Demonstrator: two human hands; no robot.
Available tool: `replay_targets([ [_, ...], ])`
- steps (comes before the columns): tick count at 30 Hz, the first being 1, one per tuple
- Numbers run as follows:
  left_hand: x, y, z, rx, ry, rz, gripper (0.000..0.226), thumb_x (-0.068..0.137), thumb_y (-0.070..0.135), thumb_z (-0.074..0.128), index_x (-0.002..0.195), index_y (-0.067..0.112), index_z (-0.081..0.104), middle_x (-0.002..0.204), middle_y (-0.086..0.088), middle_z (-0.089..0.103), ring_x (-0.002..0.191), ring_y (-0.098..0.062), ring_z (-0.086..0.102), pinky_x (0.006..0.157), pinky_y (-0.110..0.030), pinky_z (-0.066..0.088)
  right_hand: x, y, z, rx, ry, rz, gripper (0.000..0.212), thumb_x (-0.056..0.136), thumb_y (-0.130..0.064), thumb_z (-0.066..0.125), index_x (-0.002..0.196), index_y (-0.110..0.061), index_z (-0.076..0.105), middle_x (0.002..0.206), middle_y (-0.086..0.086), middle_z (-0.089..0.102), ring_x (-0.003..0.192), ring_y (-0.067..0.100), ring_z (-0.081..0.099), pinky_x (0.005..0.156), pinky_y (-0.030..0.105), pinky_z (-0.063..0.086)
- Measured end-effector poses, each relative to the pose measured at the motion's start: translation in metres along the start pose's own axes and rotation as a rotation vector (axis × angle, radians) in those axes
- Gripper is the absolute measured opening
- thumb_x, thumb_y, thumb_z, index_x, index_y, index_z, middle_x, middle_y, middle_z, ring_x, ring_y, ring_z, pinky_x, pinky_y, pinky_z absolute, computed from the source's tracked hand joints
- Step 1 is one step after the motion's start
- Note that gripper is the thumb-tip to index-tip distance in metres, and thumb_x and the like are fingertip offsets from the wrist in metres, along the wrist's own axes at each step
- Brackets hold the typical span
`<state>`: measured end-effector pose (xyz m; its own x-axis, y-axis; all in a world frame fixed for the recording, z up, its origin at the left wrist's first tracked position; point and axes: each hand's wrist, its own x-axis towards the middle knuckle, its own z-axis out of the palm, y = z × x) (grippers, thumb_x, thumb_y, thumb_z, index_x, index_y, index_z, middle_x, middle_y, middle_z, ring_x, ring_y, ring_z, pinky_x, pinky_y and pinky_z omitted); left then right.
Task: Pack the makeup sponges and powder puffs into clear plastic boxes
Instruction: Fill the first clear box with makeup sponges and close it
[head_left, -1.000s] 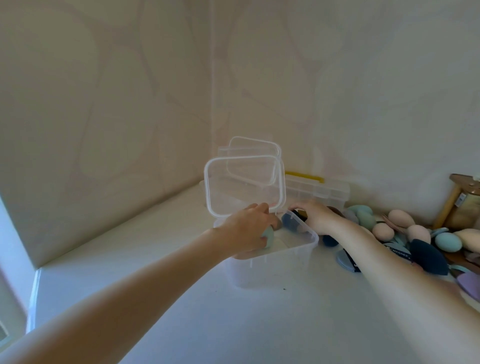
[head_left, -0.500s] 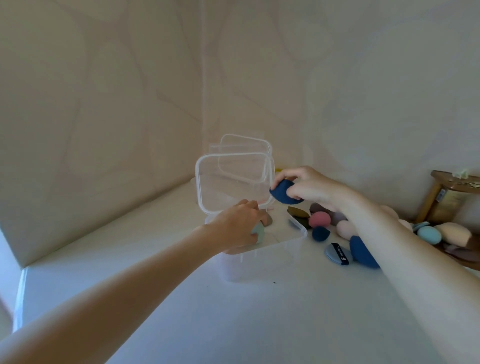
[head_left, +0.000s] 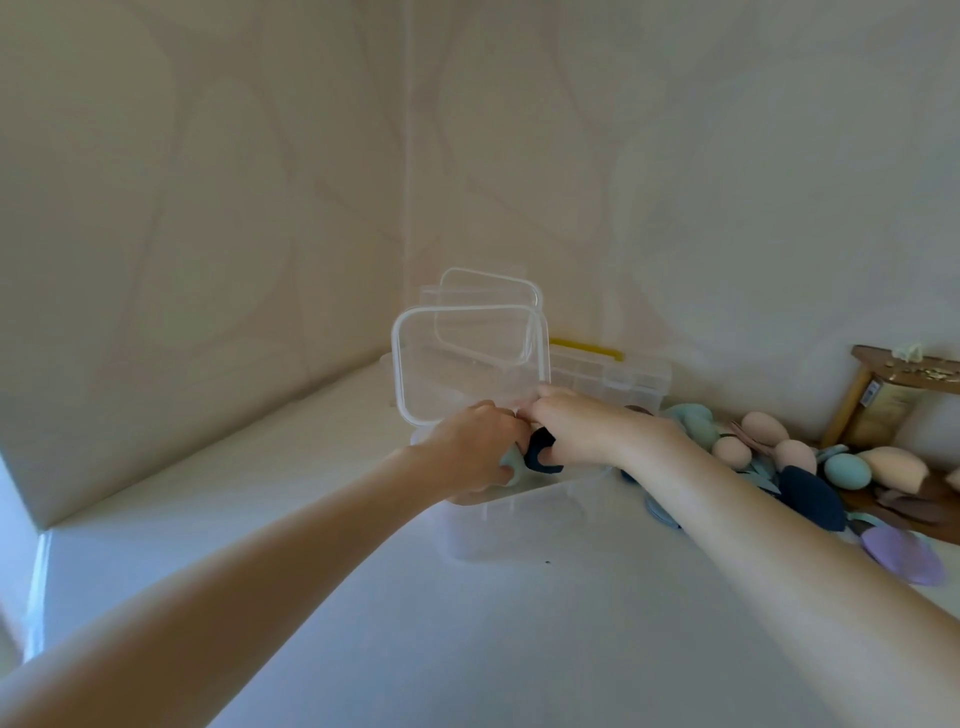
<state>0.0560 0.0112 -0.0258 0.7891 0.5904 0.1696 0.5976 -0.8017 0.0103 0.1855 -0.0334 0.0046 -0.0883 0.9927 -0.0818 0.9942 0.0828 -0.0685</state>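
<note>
A clear plastic box (head_left: 519, 525) stands on the white table with its hinged lid (head_left: 467, 364) raised behind it. Both my hands reach into the box. My left hand (head_left: 472, 452) presses on a pale green sponge (head_left: 511, 462) inside. My right hand (head_left: 576, 434) holds a dark blue sponge (head_left: 543, 451) just over the box's opening, beside the green one. A pile of sponges and puffs (head_left: 800, 467) in peach, teal, navy and lilac lies to the right of the box.
A second clear box with raised lid (head_left: 488, 296) and a compartment case with a yellow handle (head_left: 613, 374) stand behind, in the wall corner. A wooden stand (head_left: 883, 395) is at the far right. White tabletop (head_left: 363, 623) stretches in front.
My right hand has brought the dark blue sponge down from beside the lid into the box's opening. My left hand has stayed on the green sponge.
</note>
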Motion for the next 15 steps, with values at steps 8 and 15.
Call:
replay_targets([
  [8,0.001,-0.003,0.003,-0.02,0.004,0.001,0.031,0.089,0.023,0.056,0.12,0.022,0.057,0.121,0.001,0.059,0.112,-0.022,0.05,0.093,-0.03,0.042,0.005,-0.007,0.015,-0.043,0.226,0.04,0.011,0.084,-0.006,0.056,0.091,-0.008,0.049,0.094,0.008,0.05,0.092,0.028,0.051,0.073,0.037,0.042],
  [15,0.004,-0.004,0.003,-0.021,-0.017,0.014,0.034,0.088,0.023,0.057,0.122,0.021,0.054,0.118,-0.003,0.058,0.113,-0.022,0.049,0.092,-0.032,0.043,-0.004,-0.007,0.016,0.192,0.154,0.191,0.032,0.079,0.0,0.062,0.109,-0.005,0.052,0.111,0.008,0.048,0.091,0.022,0.049,0.073,0.031,0.045],
])
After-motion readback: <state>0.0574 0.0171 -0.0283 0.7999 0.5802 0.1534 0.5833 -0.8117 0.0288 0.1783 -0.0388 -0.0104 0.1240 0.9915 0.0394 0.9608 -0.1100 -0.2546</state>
